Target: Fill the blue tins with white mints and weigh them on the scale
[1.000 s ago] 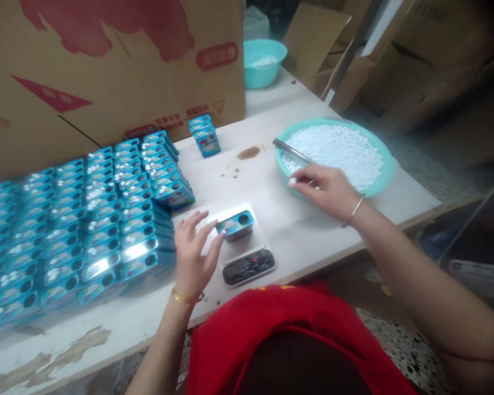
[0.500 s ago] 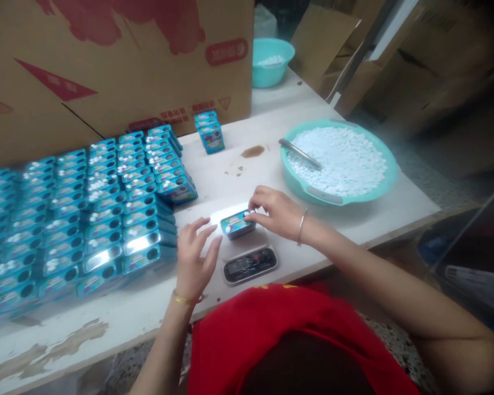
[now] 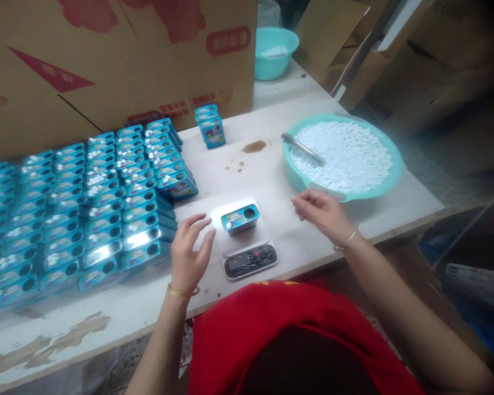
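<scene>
While a single blue tin (image 3: 240, 218) is set on the white platform of a small scale (image 3: 247, 244), with its round opening turned upward, both hands are kept off it, seemingly so that the reading is not disturbed. The left hand (image 3: 188, 255) is held just to the left of the scale, fingers spread and slightly curled, holding nothing and apparently not touching the tin. The right hand (image 3: 323, 213) is held between the scale and the teal basin (image 3: 379, 187), fingertips pinched loosely together; whether a tablet is gripped there cannot be told. The basin is placed close on the right side, filled with small white tablets (image 3: 346, 156), and a metal scoop (image 3: 302, 148) is left lying in them, handle resting toward the rim, within easy reach. Rows of matching tins (image 3: 86, 208) are packed side by side on the table (image 3: 271, 181) to the left, some showing white inside their openings, others dark. A large cardboard box (image 3: 119, 60) is stood behind them, and a second, smaller teal bowl (image 3: 275, 55) is seen farther back.
</scene>
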`<action>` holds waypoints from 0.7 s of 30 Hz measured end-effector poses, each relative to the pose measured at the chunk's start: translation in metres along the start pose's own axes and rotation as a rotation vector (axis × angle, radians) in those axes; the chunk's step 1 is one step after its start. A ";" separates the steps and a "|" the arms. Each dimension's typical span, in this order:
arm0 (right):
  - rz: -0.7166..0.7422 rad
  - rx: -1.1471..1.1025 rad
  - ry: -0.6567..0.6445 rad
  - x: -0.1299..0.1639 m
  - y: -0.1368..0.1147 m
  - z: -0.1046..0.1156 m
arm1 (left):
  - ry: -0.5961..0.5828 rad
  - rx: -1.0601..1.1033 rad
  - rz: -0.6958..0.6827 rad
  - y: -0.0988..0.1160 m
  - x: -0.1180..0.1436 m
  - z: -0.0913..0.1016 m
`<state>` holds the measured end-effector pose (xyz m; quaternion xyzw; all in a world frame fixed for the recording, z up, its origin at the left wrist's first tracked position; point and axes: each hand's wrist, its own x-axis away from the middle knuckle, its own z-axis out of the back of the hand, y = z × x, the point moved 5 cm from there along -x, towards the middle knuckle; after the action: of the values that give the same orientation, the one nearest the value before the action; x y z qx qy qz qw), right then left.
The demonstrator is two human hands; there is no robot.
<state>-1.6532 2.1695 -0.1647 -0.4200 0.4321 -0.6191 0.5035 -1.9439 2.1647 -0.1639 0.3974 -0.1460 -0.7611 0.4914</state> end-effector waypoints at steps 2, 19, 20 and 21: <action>-0.178 -0.095 0.043 0.008 0.041 0.004 | 0.002 0.002 -0.014 0.002 -0.002 0.000; -0.089 0.011 0.083 0.016 0.089 -0.015 | -0.154 -0.030 -0.134 0.025 -0.027 -0.024; -0.055 0.031 0.084 0.013 0.087 -0.018 | -0.214 -0.053 -0.141 0.026 -0.027 -0.028; -0.023 0.056 0.090 0.011 0.086 -0.020 | -0.277 -0.081 -0.151 0.027 -0.029 -0.032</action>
<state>-1.6511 2.1509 -0.2518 -0.3825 0.4319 -0.6550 0.4880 -1.8973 2.1822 -0.1549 0.2783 -0.1511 -0.8486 0.4237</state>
